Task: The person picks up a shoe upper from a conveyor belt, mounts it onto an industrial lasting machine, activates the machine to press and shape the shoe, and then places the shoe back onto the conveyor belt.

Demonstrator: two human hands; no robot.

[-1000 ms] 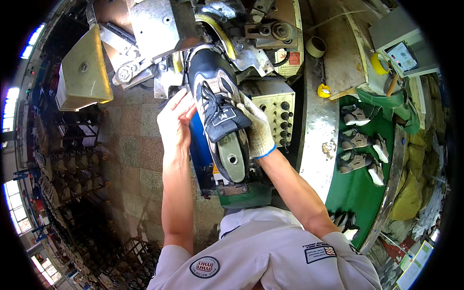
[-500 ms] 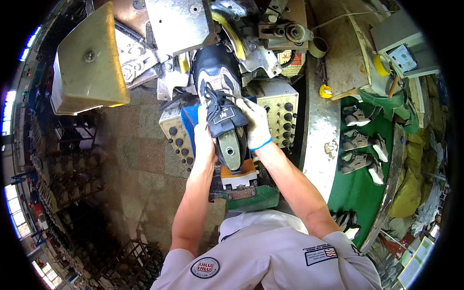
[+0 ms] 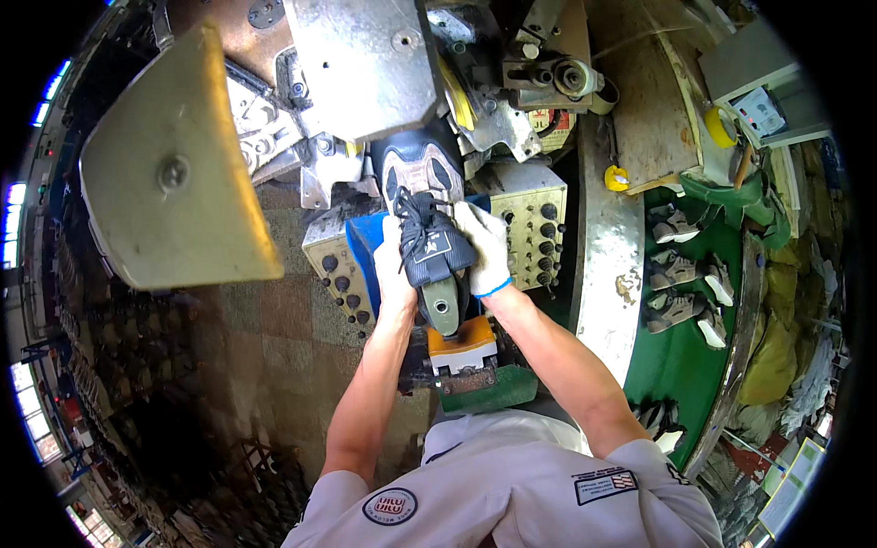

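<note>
Holding the shoe (image 3: 427, 239) from both sides, the left hand (image 3: 391, 265) and the gloved right hand (image 3: 484, 248) are closed around its laced upper. A second ago the left hand was open beside the shoe and the toe stood free; now the toe is pushed far into the machine (image 3: 365, 64), under the grey plate. So the shoe seems seated. More shoes (image 3: 676, 274) lie on the green belt (image 3: 676, 365), right
</note>
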